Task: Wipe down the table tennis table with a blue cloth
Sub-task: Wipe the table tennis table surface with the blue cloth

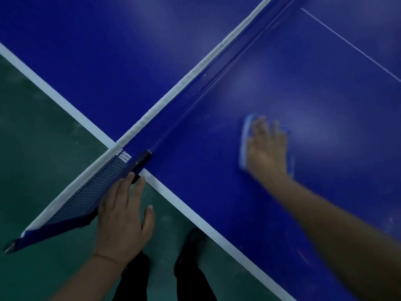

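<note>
Right hand point(268, 146) flat on blurred, seemingly blue cloth point(245, 137), table point(195, 192)

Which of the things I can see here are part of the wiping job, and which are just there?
Part of the job:
blue cloth, pressed flat under the right hand
table top, being wiped

Just there:
net, its overhanging end touched by the left hand
green floor
dark shoes
</note>
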The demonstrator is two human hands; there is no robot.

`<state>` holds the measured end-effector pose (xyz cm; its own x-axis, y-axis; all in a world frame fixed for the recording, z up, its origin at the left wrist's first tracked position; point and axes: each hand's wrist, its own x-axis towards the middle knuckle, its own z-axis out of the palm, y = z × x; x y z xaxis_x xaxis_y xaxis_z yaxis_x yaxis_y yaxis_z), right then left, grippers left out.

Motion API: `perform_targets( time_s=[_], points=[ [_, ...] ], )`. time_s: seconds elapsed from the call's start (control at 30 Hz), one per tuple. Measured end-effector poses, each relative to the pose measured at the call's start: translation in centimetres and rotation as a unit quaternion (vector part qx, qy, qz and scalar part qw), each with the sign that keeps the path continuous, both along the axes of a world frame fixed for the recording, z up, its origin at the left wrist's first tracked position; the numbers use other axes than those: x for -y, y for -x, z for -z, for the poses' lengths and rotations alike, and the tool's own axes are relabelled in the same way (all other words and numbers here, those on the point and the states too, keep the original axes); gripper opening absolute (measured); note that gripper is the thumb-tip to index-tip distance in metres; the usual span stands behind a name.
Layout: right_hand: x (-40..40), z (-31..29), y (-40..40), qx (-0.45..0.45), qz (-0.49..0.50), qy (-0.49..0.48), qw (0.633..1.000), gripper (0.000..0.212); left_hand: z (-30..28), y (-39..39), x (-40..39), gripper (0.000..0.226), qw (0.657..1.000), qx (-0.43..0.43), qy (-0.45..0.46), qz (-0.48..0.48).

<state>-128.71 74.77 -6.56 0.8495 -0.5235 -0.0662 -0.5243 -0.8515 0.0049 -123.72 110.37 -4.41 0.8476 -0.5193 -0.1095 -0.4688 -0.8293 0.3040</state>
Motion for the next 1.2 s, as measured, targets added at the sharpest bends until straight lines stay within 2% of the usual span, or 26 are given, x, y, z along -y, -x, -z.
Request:
perform_targets(
  time_s=[0.07, 0.1, 0.13, 0.17, 0.23, 0.3, 0.37, 0.4, 0.47, 0.53, 0.6, 0.67, 0.7, 0.77, 0.8, 0.83, 0.87, 0.93, 0.97, 1.0, 1.03, 1.07, 1.13, 1.2],
  points=[
    [4.8, -0.6, -2.8, 0.023, 0.152, -0.018, 0.988, 0.055, 0.1, 0.3, -0.1, 0.067, 1.0, -0.003, -0.019, -0.006],
    [5.4, -0.7, -4.9, 0.054, 0.184, -0.028, 0.981, 0.055, 0.2, 0.4, 0.0, 0.067, 1.0, -0.006, -0.024, -0.009],
    [4.7, -0.6, -7.0, 0.062, 0.173, -0.026, 0.983, 0.055, 0.3, 0.5, 0.1, 0.068, 1.0, -0.008, -0.026, -0.013],
    [2.9, -0.4, -8.7, 0.059, 0.122, -0.021, 0.991, 0.055, 0.4, 0.6, 0.2, 0.068, 0.999, -0.008, -0.027, -0.018],
    [-3.1, -0.1, -10.0, 0.063, -0.063, -0.015, 0.996, 0.057, 0.6, 0.9, 0.3, 0.069, 0.999, -0.011, -0.022, -0.028],
    [-8.1, 0.8, -7.2, 0.028, -0.249, -0.021, 0.968, 0.054, 0.7, 1.0, 0.3, 0.07, 0.999, -0.014, -0.012, -0.033],
    [-6.8, 0.5, -6.1, 0.008, -0.316, -0.024, 0.949, 0.052, 0.7, 0.9, 0.3, 0.071, 0.999, -0.013, -0.013, -0.033],
    [-4.0, 0.6, -6.7, 0.018, -0.296, 0.007, 0.955, 0.052, 0.7, 0.9, 0.3, 0.072, 0.999, -0.012, -0.014, -0.031],
    [2.2, 0.1, -9.4, 0.017, -0.128, 0.029, 0.991, 0.053, 0.6, 0.9, 0.2, 0.073, 0.999, -0.011, -0.014, -0.031],
    [6.1, -0.5, -12.3, 0.013, -0.002, 0.033, 0.999, 0.054, 0.5, 0.8, 0.3, 0.073, 0.999, -0.014, -0.013, -0.033],
    [3.7, -0.7, -14.2, 0.043, 0.004, -0.003, 0.999, 0.052, 0.5, 0.8, 0.3, 0.073, 0.999, -0.015, -0.011, -0.036],
    [-2.5, -0.3, -13.3, 0.076, -0.086, -0.041, 0.993, 0.038, 0.6, 0.8, 0.4, 0.073, 0.999, -0.015, -0.004, -0.039],
    [-5.8, -0.2, -11.6, 0.082, -0.173, -0.054, 0.98, 0.033, 0.6, 0.8, 0.5, 0.073, 0.999, -0.014, -0.001, -0.04],
    [-9.8, -0.1, -7.4, 0.001, -0.322, -0.089, 0.942, 0.045, 0.6, 0.7, 0.6, 0.072, 0.999, -0.013, 0.005, -0.038],
    [-9.1, -0.2, -6.8, -0.031, -0.369, -0.074, 0.926, 0.051, 0.6, 0.6, 0.4, 0.072, 0.999, -0.012, 0.007, -0.035],
    [-7.1, -0.4, -7.3, -0.024, -0.382, -0.049, 0.923, 0.053, 0.6, 0.6, 0.2, 0.072, 0.999, -0.011, 0.007, -0.03],
    [-4.7, -0.4, -8.6, -0.018, -0.342, -0.029, 0.939, 0.053, 0.6, 0.6, 0.0, 0.072, 1.0, -0.009, 0.007, -0.022],
    [-0.6, -1.3, -11.5, -0.008, -0.166, -0.011, 0.986, 0.052, 0.6, 0.6, -0.4, 0.073, 1.0, -0.009, 0.007, -0.009],
    [0.0, -1.7, -12.2, 0.003, -0.081, -0.01, 0.997, 0.053, 0.6, 0.6, -0.5, 0.073, 1.0, -0.011, 0.01, -0.007],
    [-1.2, -2.0, -12.3, 0.009, -0.046, -0.013, 0.999, 0.052, 0.6, 0.6, -0.6, 0.073, 1.0, -0.013, 0.013, -0.009],
    [-3.8, -1.8, -11.6, 0.021, -0.065, -0.014, 0.998, 0.05, 0.6, 0.7, -0.7, 0.073, 1.0, -0.013, 0.015, -0.011],
    [-7.3, -1.2, -10.2, 0.028, -0.128, -0.031, 0.991, 0.048, 0.6, 0.8, -0.7, 0.073, 1.0, -0.01, 0.016, -0.012],
    [-14.2, -0.4, -5.6, -0.002, -0.28, -0.069, 0.957, 0.051, 0.5, 1.3, -0.8, 0.071, 1.0, 0.004, 0.017, -0.015],
    [-16.1, -0.3, -2.5, -0.034, -0.367, -0.086, 0.926, 0.054, 0.5, 1.7, -1.0, 0.07, 1.0, 0.015, 0.007, -0.025]
  ],
)
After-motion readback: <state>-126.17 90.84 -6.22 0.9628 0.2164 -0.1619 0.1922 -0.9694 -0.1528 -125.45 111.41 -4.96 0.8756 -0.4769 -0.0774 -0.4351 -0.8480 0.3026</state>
